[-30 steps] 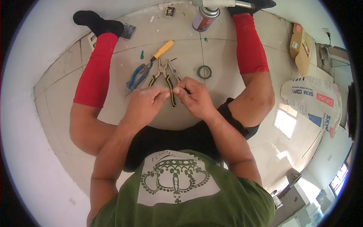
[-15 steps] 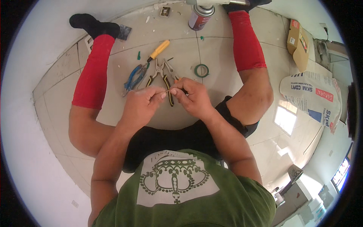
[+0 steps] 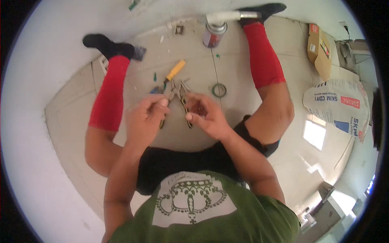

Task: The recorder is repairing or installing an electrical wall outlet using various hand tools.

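Observation:
My left hand (image 3: 148, 113) is pinched at the fingertips; whatever is between them is too small to make out. My right hand (image 3: 204, 115) has thumb and curled fingers apart, nothing visible in its grasp. Both hover around black-and-yellow pliers (image 3: 187, 121) on the tiled floor. Just beyond lie a second pair of pliers (image 3: 185, 86), a yellow-handled screwdriver (image 3: 176, 69) and a blue-handled tool (image 3: 157, 90), partly behind my left hand. A roll of green tape (image 3: 219, 90) sits to the right of these tools.
My outstretched legs frame the tools. Near the wall stands a spray can (image 3: 214, 36), with a white cylindrical object (image 3: 227, 17) above it. A cardboard box (image 3: 319, 52) and a white printed sack (image 3: 334, 105) lie at right. A grey plate (image 3: 139, 53) is by my left foot.
My hands have separated from their joined pinch on a thin strand, the right one opening and moving slightly down. The view has shifted, so the floor items appear lower in the picture.

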Tool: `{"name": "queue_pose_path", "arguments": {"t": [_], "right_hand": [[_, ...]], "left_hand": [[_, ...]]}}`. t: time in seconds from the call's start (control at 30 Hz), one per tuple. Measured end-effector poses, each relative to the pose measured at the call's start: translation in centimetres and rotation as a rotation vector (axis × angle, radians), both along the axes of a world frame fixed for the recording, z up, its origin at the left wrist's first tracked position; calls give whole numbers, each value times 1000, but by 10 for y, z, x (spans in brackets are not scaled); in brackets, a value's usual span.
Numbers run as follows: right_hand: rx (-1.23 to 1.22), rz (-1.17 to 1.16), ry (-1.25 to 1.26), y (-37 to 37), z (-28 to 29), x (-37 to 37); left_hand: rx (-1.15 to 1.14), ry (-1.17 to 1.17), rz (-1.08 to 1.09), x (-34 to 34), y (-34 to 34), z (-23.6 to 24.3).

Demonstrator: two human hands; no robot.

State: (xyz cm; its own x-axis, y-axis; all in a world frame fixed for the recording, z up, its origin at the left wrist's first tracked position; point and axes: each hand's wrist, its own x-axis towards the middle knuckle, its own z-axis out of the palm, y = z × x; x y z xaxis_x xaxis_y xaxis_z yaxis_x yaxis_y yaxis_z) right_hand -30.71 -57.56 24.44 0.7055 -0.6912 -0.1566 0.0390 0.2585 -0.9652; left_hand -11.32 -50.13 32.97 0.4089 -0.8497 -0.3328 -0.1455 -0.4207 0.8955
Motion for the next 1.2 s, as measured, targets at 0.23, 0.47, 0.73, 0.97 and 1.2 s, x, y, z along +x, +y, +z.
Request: {"name": "queue_pose_path", "arguments": {"t": [0.23, 0.47, 0.73, 0.97, 1.2], "right_hand": [[-275, 173, 185, -2, 6, -4], [-410, 189, 297, 0, 1, -12], [-366, 332, 343, -3, 21, -23], [-442, 362, 399, 1, 16, -27], [-493, 329, 405, 5, 9, -25]], "left_hand": [[-333, -1124, 34, 57, -127, 109], [-106, -641, -96, 46, -223, 112], [-340, 144, 218, -2, -247, 24], [-449, 232, 674, 7, -288, -13], [-401, -548, 758, 52, -276, -20]]}}
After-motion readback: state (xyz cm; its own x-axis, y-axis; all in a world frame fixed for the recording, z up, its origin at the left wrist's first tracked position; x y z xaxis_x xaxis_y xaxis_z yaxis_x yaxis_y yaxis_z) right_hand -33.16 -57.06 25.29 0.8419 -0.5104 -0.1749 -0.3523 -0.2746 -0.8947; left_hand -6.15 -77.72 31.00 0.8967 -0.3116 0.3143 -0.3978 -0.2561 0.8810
